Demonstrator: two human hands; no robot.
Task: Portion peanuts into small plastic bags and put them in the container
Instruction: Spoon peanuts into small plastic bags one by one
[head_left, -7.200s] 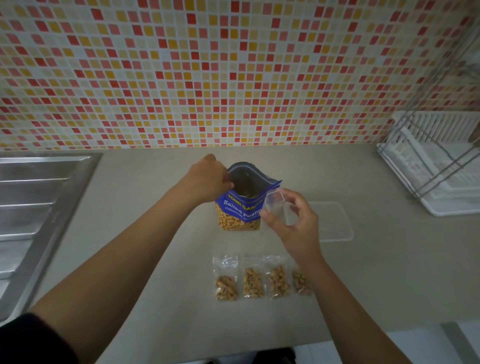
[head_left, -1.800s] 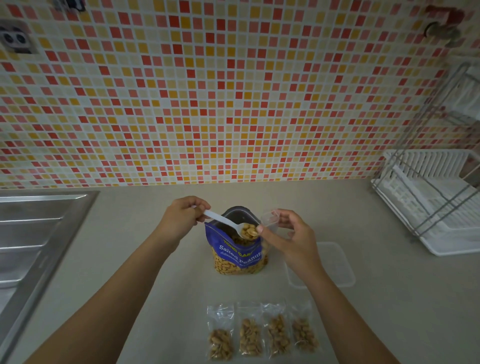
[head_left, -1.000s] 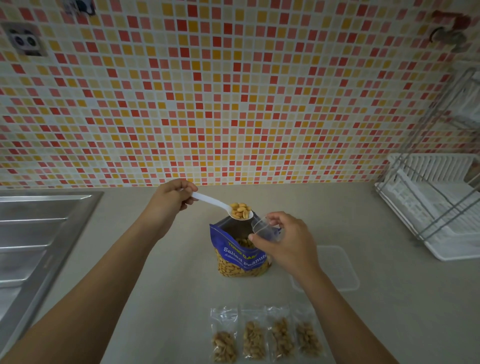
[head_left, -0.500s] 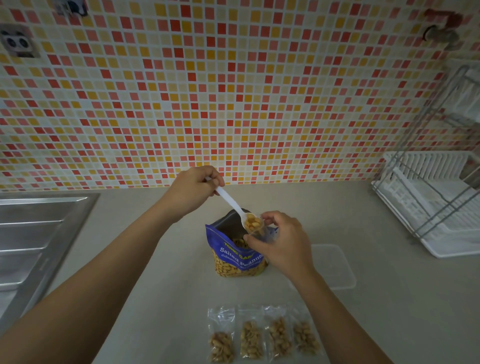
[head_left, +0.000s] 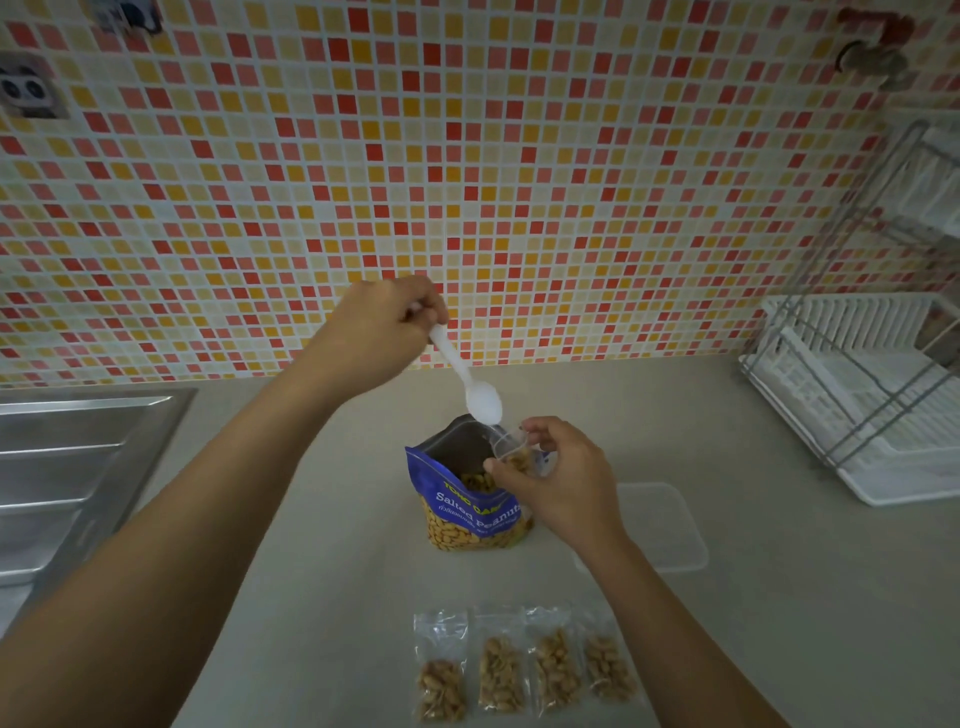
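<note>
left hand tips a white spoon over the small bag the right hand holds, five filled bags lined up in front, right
Not quite: the head view shows four filled bags in the row, not five. The left hand does tip the white spoon over the small bag the right hand holds.

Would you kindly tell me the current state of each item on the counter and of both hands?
left hand: grips the spoon handle.
spoon: empty, tipped over the small bag.
right hand: pinches the small bag open.
small bag: open, peanuts inside.
peanut pouch: upright, open.
four filled bags: lying in a row.
container: no bags visible inside.
</note>
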